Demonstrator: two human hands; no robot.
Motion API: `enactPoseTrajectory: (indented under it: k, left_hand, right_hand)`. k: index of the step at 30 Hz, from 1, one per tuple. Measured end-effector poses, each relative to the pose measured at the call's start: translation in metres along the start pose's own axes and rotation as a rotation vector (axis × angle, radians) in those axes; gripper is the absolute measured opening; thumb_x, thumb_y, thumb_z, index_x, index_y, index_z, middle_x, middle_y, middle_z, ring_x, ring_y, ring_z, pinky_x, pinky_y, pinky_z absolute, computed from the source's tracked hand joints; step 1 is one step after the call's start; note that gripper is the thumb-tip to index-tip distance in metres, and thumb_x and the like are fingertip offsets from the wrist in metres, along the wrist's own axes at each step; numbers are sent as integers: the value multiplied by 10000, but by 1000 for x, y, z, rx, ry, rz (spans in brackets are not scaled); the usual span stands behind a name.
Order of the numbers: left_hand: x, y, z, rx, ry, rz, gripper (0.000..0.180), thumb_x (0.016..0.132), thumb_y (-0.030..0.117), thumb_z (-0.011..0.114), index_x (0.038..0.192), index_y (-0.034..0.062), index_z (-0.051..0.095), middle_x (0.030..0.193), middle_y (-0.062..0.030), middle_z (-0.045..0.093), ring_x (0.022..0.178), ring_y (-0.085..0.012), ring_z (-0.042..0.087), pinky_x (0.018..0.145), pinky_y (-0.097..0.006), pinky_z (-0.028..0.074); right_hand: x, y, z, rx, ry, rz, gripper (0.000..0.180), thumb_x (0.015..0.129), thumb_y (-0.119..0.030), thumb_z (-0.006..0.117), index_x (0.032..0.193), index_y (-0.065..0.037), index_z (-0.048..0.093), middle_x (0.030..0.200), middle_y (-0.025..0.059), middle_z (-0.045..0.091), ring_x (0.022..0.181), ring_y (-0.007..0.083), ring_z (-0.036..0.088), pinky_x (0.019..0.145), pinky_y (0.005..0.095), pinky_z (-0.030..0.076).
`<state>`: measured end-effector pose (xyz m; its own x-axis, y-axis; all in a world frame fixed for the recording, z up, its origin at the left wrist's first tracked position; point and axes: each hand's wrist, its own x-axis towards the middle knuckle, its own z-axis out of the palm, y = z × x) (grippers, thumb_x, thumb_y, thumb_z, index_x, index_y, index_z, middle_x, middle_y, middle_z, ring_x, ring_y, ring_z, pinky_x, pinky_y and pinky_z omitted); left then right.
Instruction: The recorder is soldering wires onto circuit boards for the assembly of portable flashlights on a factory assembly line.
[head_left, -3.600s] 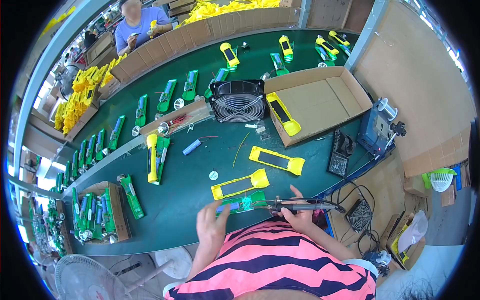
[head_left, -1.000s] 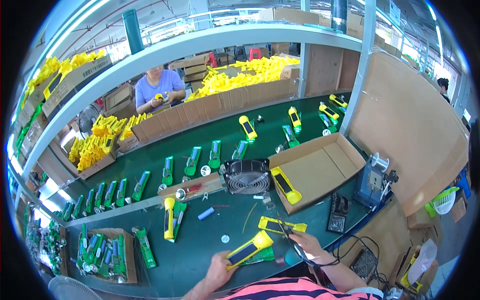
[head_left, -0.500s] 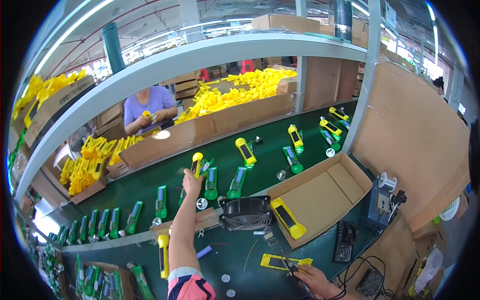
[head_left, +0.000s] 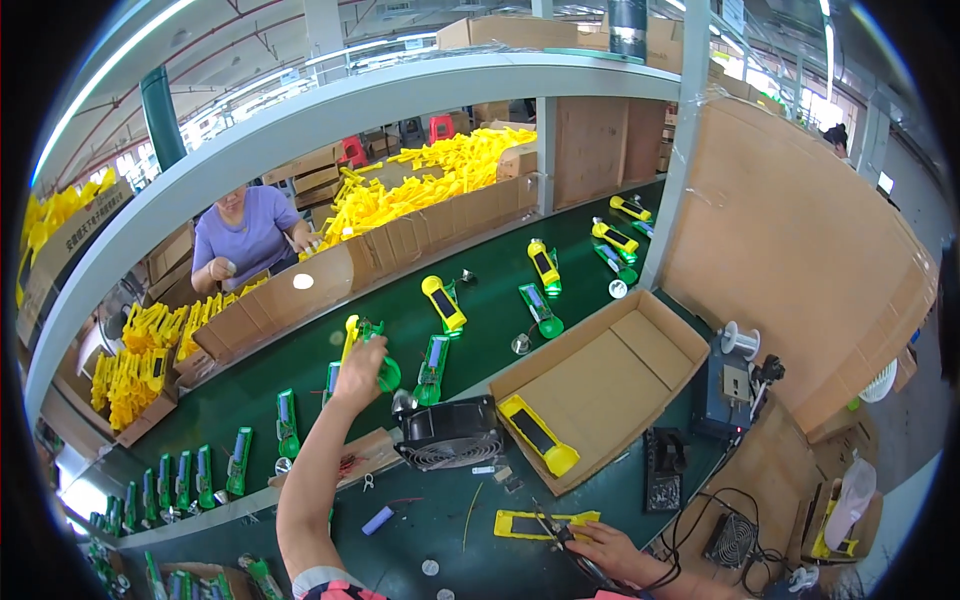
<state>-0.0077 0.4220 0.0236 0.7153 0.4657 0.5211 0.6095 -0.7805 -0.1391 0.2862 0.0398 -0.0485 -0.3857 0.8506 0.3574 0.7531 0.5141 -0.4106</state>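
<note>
Two-way spread, well apart: left hand (head_left: 362, 376) closed from above on a green flashlight shell (head_left: 389, 376), probably because of crowding on the green belt (head_left: 490, 322); right hand (head_left: 604, 550) around a soldering iron (head_left: 563, 535) by a yellow flashlight housing (head_left: 522, 524), perhaps for tip clearance

Blk fan (head_left: 450, 432) beside cardbd box (head_left: 600, 385), red stools (head_left: 441, 128) & grn post (head_left: 162, 118) in bkgd.

Dark-green bench (head_left: 425, 530), open left of the yellow plastic casing (head_left: 507, 522); square black fan (head_left: 450, 434) and brown cardboard box (head_left: 598, 388) obstruct behind.
</note>
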Motion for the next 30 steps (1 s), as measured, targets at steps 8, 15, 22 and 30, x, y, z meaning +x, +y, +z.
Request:
enactPoseTrajectory:
  k: [8,15,22,30]
  left_hand:
    - [-9,174,-171,-229,-439,80,617,547,142,657,1093,24,394,620,-111,522,558,-290,524,568,-380,423]
    - [-140,292,-119,-297,-818,107,718,638,152,605,1286,204,301,765,-124,530,607,-234,535,560,-345,405]
    - [-141,298,-104,-1117,-459,-372,672,649,219,672,1228,121,343,1058,-150,512,931,-302,503,769,-382,394]
    - [-151,332,-97,-1137,5,-579,76,729,34,578,789,41,623,809,-71,627,787,-185,591,787,-339,426]
  right_hand:
    - [-3,5,-2,-32,142,-42,414,675,-37,516,1086,-81,484,1002,143,553,944,283,536,852,410,406]
    - [5,15,3,40,254,-58,456,641,-37,599,1078,-76,472,910,120,585,816,281,581,803,417,438]
    - [5,13,9,152,306,113,422,646,31,560,1052,-47,471,888,146,587,785,343,575,687,367,477]
    - [10,-8,21,333,282,139,415,696,64,497,1092,-51,449,901,125,595,749,289,593,632,318,468]
